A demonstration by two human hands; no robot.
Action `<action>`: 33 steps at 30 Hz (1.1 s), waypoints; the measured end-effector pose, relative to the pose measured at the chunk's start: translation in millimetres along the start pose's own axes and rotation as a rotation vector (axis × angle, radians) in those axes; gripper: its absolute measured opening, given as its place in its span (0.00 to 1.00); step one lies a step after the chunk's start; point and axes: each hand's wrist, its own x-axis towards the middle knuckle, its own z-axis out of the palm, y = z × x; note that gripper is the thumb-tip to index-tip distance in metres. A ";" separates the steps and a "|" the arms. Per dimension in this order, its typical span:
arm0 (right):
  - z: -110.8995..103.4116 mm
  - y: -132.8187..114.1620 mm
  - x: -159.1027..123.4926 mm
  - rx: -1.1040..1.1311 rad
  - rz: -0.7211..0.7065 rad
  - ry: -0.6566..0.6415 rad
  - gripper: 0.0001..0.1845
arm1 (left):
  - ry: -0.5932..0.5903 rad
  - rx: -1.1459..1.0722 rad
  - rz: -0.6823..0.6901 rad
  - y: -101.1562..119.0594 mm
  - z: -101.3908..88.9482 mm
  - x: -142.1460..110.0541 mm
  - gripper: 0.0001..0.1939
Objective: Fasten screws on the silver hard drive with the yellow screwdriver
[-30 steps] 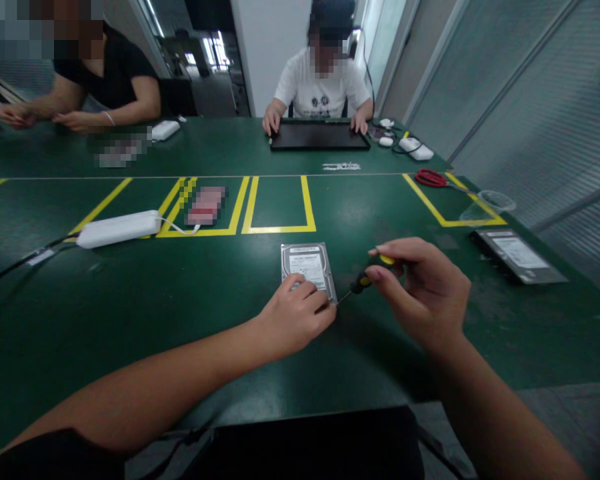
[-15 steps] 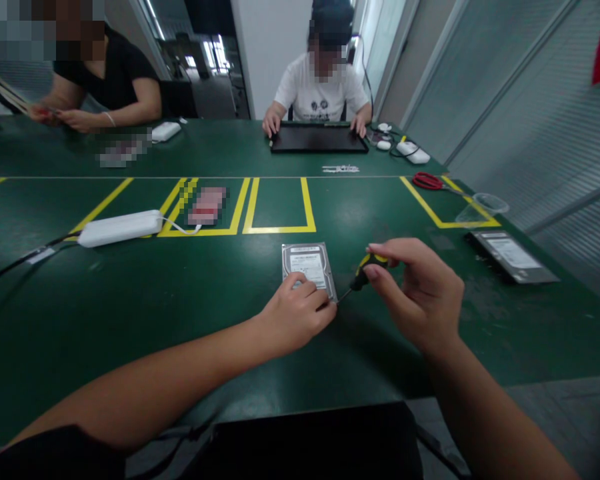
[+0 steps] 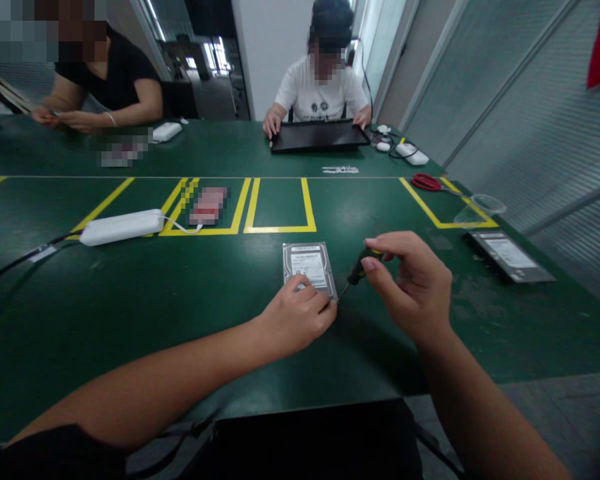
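Observation:
A silver hard drive (image 3: 307, 261) with a white label lies on the green table (image 3: 195, 293) in front of me. My left hand (image 3: 303, 310) is closed over its near end, and the fingers hide that part of it. In my right hand (image 3: 413, 287) is a black and yellow screwdriver (image 3: 359, 268), pinched by the handle between thumb and fingers. The screwdriver slants down to the left, its tip at the drive's near right corner, beside my left fingertips. Whether a screw sits there is too small to see.
On the right lie another drive-like unit (image 3: 513, 257) with a label, a clear plastic bowl (image 3: 483, 207) and red-handled scissors (image 3: 427, 183). A white power strip (image 3: 123, 227) is at left. Across the table, one person holds a black panel (image 3: 317, 137); another person (image 3: 125, 93) sits at far left.
My right hand and the screwdriver handle have shifted slightly left and up, so the screwdriver stands steeper. My left hand stays on the hard drive. The person opposite has tilted the black panel.

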 end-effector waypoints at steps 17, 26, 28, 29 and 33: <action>0.1 6.7 1.7 0.045 -0.058 0.035 0.09 | 0.006 0.000 -0.017 0.9 0.9 -0.1 0.07; -5.1 8.1 4.7 0.030 -0.044 -0.004 0.07 | 0.002 -0.003 -0.018 -0.9 -1.0 2.2 0.07; -8.9 8.9 10.6 0.035 -0.103 -0.066 0.08 | -0.003 -0.006 -0.018 -1.0 -0.9 2.4 0.07; -11.0 9.3 14.0 0.035 -0.141 -0.097 0.08 | -0.006 -0.008 -0.020 -1.0 -0.6 2.3 0.07; -17.4 10.5 27.0 0.033 -0.226 -0.161 0.08 | -0.007 -0.010 -0.023 -0.8 0.7 1.2 0.08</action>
